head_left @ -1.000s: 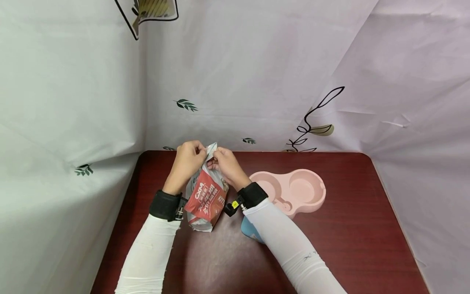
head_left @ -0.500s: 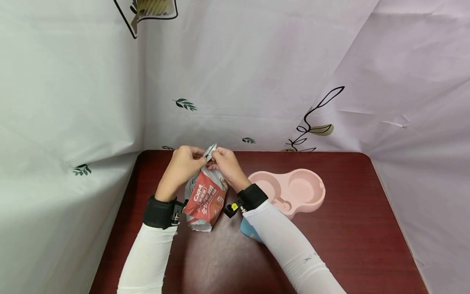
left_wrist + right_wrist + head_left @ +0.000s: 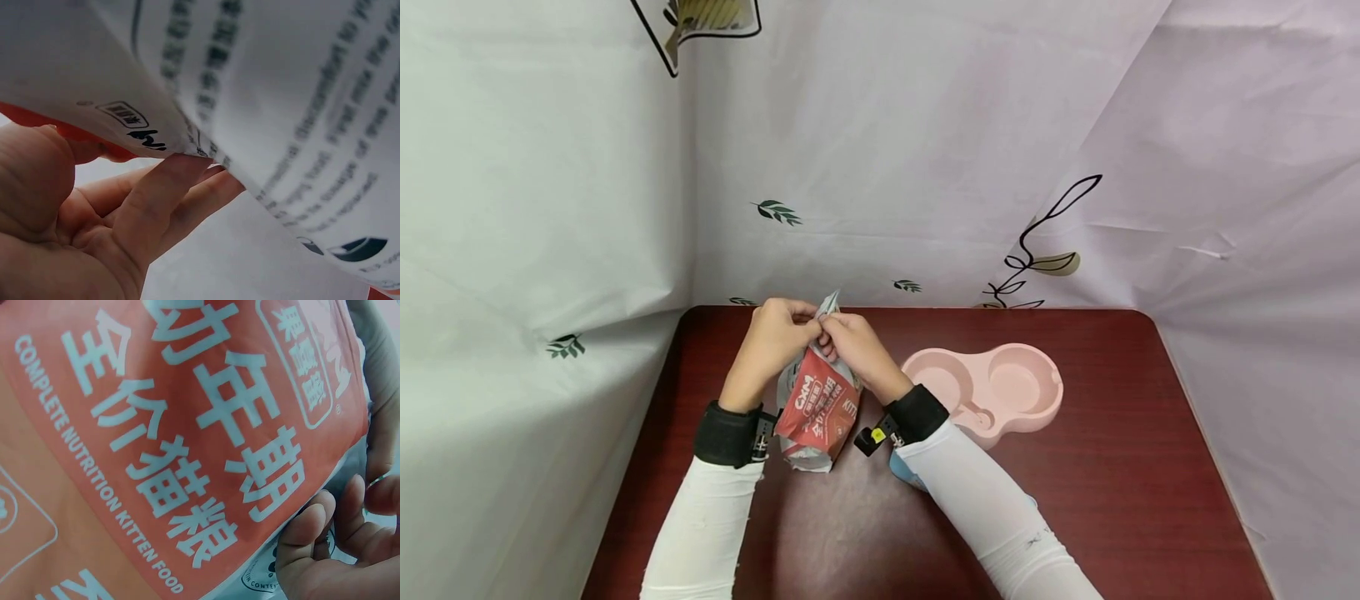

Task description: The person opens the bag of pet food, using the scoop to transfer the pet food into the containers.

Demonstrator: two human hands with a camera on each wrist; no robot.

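Observation:
A red and white kitten food bag [image 3: 817, 408] stands on the table, its top gathered into a narrow peak. My left hand [image 3: 777, 337] pinches this top from the left. From the right, my right hand [image 3: 859, 350] pinches it just beside the left fingertips. In the left wrist view, the fingers [image 3: 140, 212] reach up to the bag's printed white side [image 3: 250, 81]. The right wrist view shows the red front of the bag [image 3: 156, 456], with curled right fingers [image 3: 306, 528] at its upper edge. Whether the top is sealed cannot be seen.
A pink double-bowl feeder [image 3: 985, 383] sits right of the bag, partly behind my right wrist. A blue object [image 3: 906, 471] is mostly hidden under my right forearm. Patterned white cloth [image 3: 880, 150] hangs behind the dark red table [image 3: 1112, 467].
My left hand has shifted slightly down and left, its wrist swinging outward. My right hand has moved left along the bag's top, closer to the left fingertips. The bag stays in place.

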